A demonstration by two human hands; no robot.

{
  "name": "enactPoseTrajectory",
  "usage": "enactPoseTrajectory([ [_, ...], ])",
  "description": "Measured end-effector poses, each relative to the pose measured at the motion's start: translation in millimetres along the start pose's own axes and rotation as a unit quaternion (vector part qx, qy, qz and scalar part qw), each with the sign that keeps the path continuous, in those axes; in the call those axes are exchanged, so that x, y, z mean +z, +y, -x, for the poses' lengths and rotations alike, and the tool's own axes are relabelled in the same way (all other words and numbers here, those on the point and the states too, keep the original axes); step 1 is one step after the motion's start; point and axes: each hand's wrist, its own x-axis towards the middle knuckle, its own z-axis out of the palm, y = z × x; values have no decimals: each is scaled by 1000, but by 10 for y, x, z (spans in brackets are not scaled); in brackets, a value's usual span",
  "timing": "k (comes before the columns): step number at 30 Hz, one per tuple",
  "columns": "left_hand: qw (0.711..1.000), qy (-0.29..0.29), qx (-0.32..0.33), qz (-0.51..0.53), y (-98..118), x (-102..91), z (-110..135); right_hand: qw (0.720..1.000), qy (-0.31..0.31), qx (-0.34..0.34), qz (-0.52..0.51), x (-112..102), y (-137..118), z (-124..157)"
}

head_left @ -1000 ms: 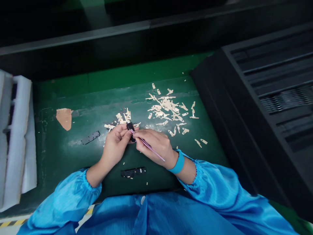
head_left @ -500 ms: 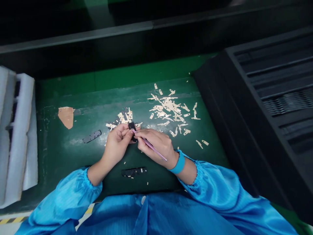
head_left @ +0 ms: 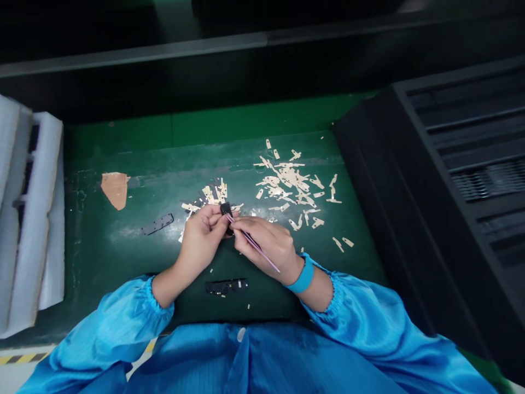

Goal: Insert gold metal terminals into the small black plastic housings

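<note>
We see the small black part (head_left: 225,208) near the centre of the frame, raised over the green table (head_left: 123,257) between both hands. Our left hand (head_left: 204,230) pinches it between thumb and fingers, leaving its upper end exposed; much of the rest is hidden behind our fingers. Our right hand (head_left: 266,238) grips a slim pink tool (head_left: 262,253) like a pen, its tip at the part's face; whether the tip touches, we cannot tell.

We judge the part light and fairly stiff, probably moulded plastic, so a fingertip pinch should carry it easily. Its smooth look suggests it may slip or twist under a sideways push, and any fine features could be fragile. We would hold it by its long edges, thumb against fingers, with the face clear and no hard squeeze. The slim tool seems light too, best held near its working end for control.

At the lower centre lies a black strip (head_left: 227,286) with small bright spots, and left of centre a dark grey strip (head_left: 158,224); both look thin, so we would lift them by the edges. The pale pieces (head_left: 289,178) scattered right of the upper centre look flat, light and easily bent.
</note>
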Motion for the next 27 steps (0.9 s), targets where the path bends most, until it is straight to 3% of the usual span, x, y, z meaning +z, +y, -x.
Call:
enactPoseTrajectory([
  [27,999,17,14,-25,-5,19,-12,1000,-10,-6,27,43,7,43],
])
